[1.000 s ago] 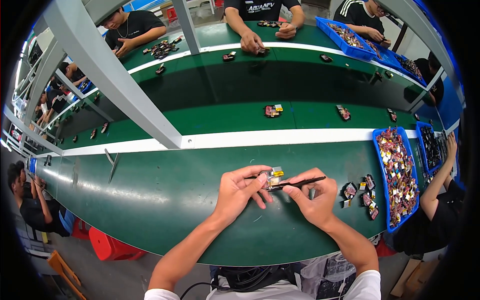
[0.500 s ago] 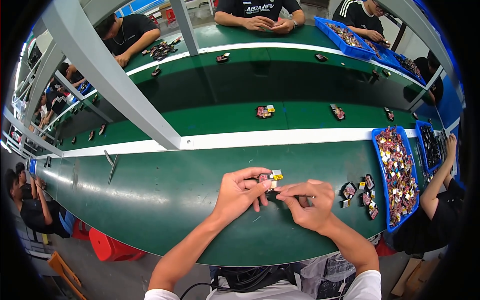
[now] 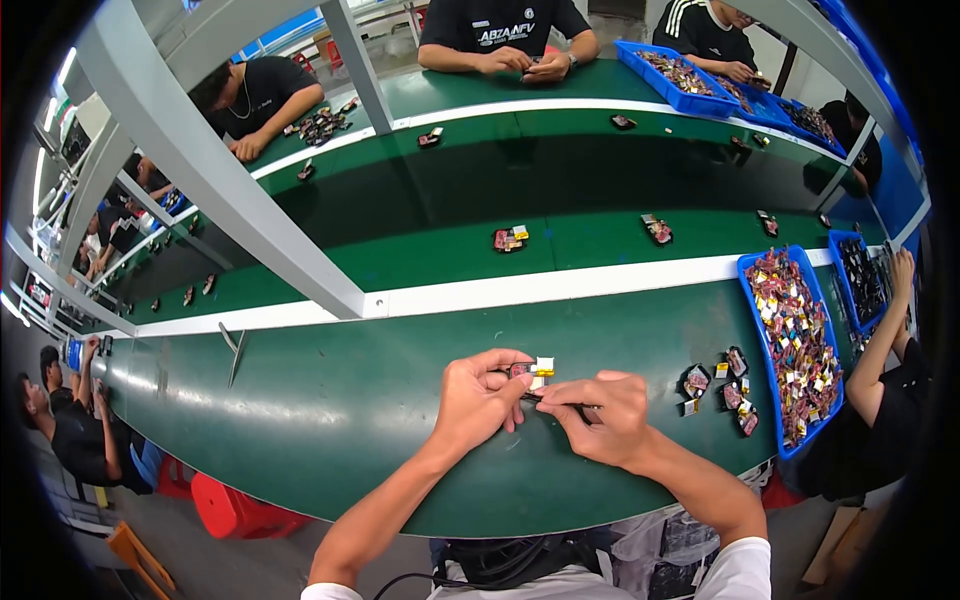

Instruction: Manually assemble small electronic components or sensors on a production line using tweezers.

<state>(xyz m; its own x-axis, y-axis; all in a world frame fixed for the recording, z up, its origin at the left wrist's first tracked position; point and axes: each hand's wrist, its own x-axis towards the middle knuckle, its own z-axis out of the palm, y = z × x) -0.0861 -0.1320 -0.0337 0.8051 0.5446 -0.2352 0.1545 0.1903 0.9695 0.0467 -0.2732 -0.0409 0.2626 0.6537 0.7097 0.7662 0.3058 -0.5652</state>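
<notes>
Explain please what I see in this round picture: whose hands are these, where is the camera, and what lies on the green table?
The camera sits on a person's head and looks down, so the picture is bent at its rim. The two bare arms coming in from the lower edge belong to that person. The left hand and the right hand meet over a small part with dark and yellow bits; the fingers of both pinch it, just above the green table. To the right lies a little pile of similar parts, and beside it a blue tray full of them. Beyond a white stripe, more such parts lie on a green belt. Other people sit around the table at work; an arm of one reaches in at the right edge.
</notes>
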